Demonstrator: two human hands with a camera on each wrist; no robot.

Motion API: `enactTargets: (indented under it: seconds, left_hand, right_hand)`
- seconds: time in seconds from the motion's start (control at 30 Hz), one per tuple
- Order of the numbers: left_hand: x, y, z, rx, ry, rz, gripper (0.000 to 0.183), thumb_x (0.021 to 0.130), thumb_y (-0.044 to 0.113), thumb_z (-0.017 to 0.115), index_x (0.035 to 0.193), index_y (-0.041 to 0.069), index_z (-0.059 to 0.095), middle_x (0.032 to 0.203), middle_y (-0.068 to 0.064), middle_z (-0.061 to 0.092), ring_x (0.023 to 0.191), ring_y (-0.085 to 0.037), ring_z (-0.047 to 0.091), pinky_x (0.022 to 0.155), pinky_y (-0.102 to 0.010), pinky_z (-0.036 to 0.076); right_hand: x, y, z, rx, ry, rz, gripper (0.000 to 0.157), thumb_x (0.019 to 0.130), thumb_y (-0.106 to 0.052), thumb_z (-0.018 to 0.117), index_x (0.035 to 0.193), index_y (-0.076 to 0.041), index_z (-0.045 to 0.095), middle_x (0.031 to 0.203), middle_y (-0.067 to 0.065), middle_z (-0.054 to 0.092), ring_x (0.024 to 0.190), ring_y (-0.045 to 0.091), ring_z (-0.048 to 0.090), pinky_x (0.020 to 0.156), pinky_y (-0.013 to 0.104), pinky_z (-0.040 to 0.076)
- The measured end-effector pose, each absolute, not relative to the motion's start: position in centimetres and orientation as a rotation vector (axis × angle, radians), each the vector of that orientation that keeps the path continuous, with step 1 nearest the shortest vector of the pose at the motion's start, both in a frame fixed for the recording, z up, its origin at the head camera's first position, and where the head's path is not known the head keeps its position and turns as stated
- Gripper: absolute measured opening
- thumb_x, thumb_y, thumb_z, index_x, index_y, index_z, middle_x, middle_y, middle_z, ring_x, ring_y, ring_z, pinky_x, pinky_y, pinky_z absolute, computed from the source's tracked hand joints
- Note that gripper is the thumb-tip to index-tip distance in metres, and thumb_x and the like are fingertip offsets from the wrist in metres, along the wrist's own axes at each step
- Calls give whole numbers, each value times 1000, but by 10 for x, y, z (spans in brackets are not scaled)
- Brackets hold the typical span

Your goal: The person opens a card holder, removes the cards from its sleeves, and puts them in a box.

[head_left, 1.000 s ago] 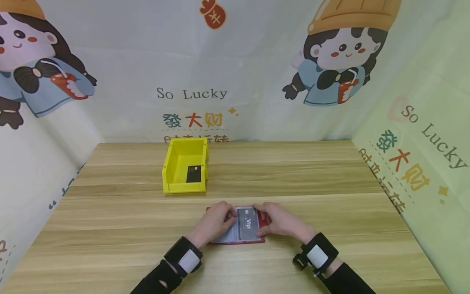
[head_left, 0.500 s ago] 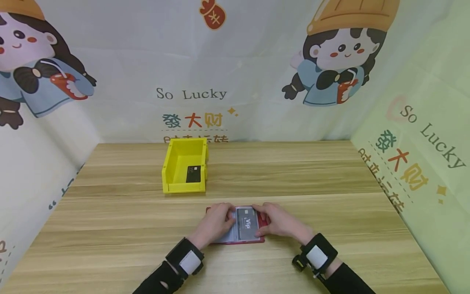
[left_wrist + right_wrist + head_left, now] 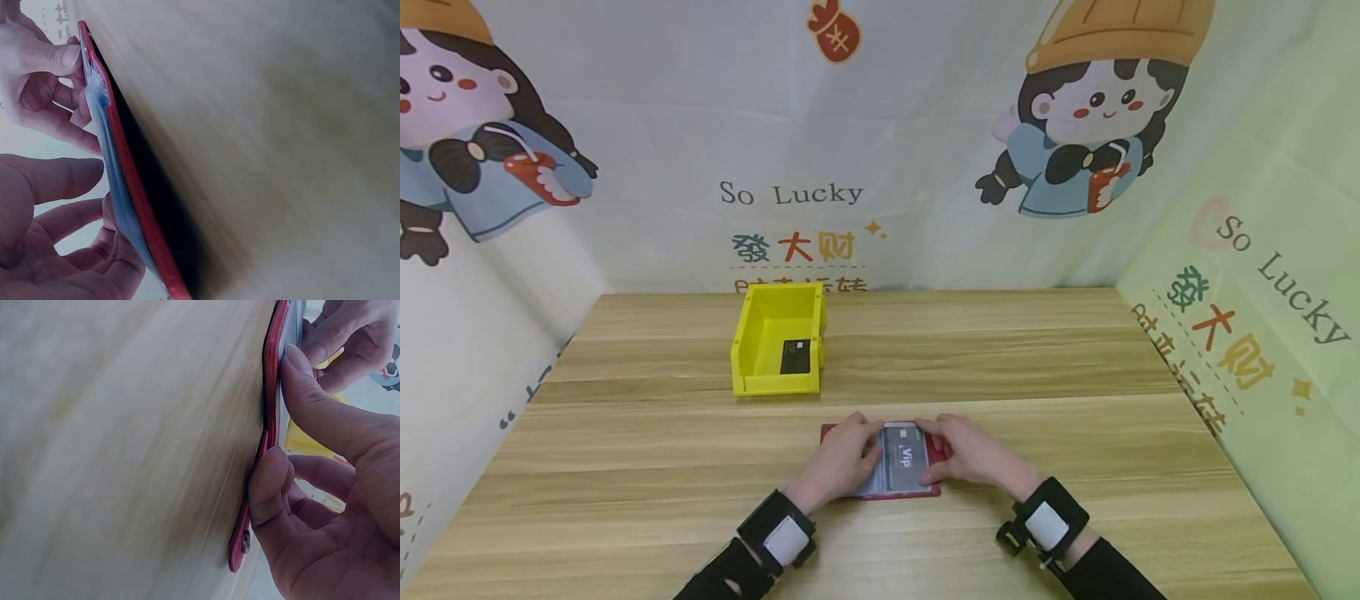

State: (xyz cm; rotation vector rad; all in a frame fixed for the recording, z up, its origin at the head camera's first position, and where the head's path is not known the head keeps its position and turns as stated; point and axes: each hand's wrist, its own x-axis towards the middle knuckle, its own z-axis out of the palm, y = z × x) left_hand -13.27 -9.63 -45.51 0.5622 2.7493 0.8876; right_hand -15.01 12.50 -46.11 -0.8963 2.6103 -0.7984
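Note:
A red card holder [image 3: 934, 492] with clear sleeves lies spread flat on the wooden table. A grey card marked "Vip" [image 3: 904, 457] shows in its right-hand sleeve. My left hand [image 3: 841, 457] rests over the left sleeves, fingertips touching them; in the left wrist view a gap shows between its thumb and fingers. At the right edge, my right hand [image 3: 967, 454] holds the holder, with its thumb [image 3: 306, 381] on the sleeve side and a curled finger [image 3: 270, 481] against the red cover. Part of the left half is hidden beneath my left hand.
Behind the holder, to the left, stands a yellow bin [image 3: 775, 385] with a black card [image 3: 796, 357] lying in it. Printed cloth backdrops [image 3: 917, 150] enclose the table [image 3: 1000, 350] at the back and sides.
My left hand has shifted slightly to the right over the sleeves, covering the holder's lower left corner. The right hand and the card holder stay practically where they were.

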Motion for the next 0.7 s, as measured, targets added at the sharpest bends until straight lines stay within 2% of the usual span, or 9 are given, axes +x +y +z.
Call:
enactTargets:
  seconds: [0.4,0.7]
  left_hand:
    - [-132,-97,-458,537,2785,967,37,87,12,65,121,-1,54,87,-3,51,77,-15,48,67,-31,45]
    - [-134,-95,-458,447,2718,1056,32,87,12,65,114,-2,58,89,-5,53,79,-16,49,69,-32,46]
  right_hand:
    - [-151,124,-462,-882,2597,-812,79,72,-28,81,134,4,45,81,1,49,72,13,43,58,27,37]
    - [-151,124,-463,-891,2599,-822,79,71,-27,81,134,4,45,80,1,49,71,13,43,58,27,36]
